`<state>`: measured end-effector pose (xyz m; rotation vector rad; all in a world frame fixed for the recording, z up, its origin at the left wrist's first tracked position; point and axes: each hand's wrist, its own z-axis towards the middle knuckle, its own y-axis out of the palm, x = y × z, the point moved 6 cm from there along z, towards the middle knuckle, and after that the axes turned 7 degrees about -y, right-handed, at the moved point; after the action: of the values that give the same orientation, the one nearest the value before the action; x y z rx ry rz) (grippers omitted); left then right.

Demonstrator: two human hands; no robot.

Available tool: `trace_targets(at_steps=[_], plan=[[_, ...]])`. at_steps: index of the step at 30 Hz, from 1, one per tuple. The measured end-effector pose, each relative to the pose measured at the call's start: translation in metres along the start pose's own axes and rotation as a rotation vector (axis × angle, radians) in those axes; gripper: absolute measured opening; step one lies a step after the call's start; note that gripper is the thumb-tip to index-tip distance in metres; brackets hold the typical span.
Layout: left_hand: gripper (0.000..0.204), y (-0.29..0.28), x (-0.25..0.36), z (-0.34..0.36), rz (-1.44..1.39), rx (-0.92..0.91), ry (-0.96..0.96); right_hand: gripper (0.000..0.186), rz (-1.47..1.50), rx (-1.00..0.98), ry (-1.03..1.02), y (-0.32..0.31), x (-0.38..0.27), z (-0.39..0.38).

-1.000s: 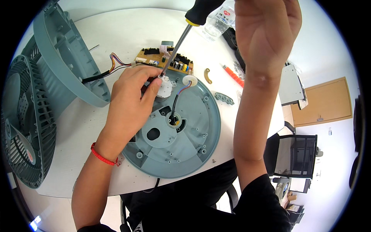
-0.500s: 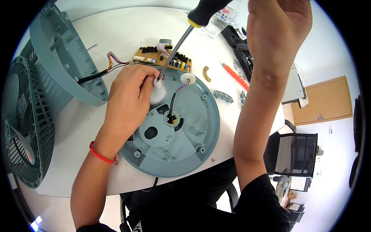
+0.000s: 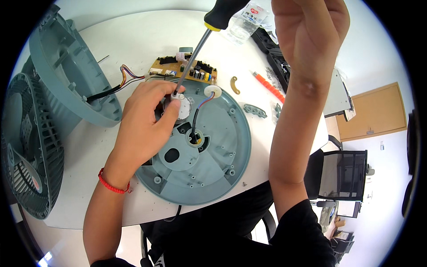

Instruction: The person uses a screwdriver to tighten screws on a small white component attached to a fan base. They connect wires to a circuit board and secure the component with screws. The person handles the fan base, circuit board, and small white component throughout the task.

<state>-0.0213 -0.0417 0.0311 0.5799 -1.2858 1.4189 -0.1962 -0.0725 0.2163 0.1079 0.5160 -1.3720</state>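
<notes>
My left hand (image 3: pixel 147 118), a red braided cord at its wrist, pinches a small round silver-and-white part (image 3: pixel 183 109), perhaps a small motor, between thumb and fingers. It is held over the upper left of a round grey-green fan base (image 3: pixel 213 155). A screwdriver (image 3: pixel 192 58) with a black and yellow handle slants down to the part's edge, its tip beside my fingertips. My right hand (image 3: pixel 311 38) is up at the top right, on the handle's side; its fingers and the handle's end are cut off by the upper edge. A white disc (image 3: pixel 212 91) with wires lies on the base.
Behind the base lies a circuit board (image 3: pixel 182 69) with wires running to the grey fan housing (image 3: pixel 75 75). A fan grille (image 3: pixel 35 147) stands at the left. Rightward are a curved brass-coloured piece (image 3: pixel 235 85), a ribbed grey piece (image 3: pixel 255 111), an orange-red tool (image 3: pixel 269 86) and a bottle (image 3: pixel 244 26).
The round part was blurred by motion and now shows sharply, its edge against the screwdriver tip. The screwdriver and my right hand have shifted slightly left. My left thumb sits a little lower.
</notes>
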Motion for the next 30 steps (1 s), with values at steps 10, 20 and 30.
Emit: trace_targets(at_steps=[10,20,30], plan=[[0.015,0.002,-0.004,0.001,0.006,0.004,-0.045,0.045,-0.021,-0.028,-0.041,0.000,-0.006,-0.002],[0.017,0.005,-0.003,0.004,0.011,-0.010,-0.021,0.042,-0.203,0.047,-0.067,0.003,-0.022,-0.004],[0.017,0.004,-0.006,0.003,0.016,0.021,-0.040,0.040,-0.286,0.006,-0.016,0.003,-0.033,-0.006]])
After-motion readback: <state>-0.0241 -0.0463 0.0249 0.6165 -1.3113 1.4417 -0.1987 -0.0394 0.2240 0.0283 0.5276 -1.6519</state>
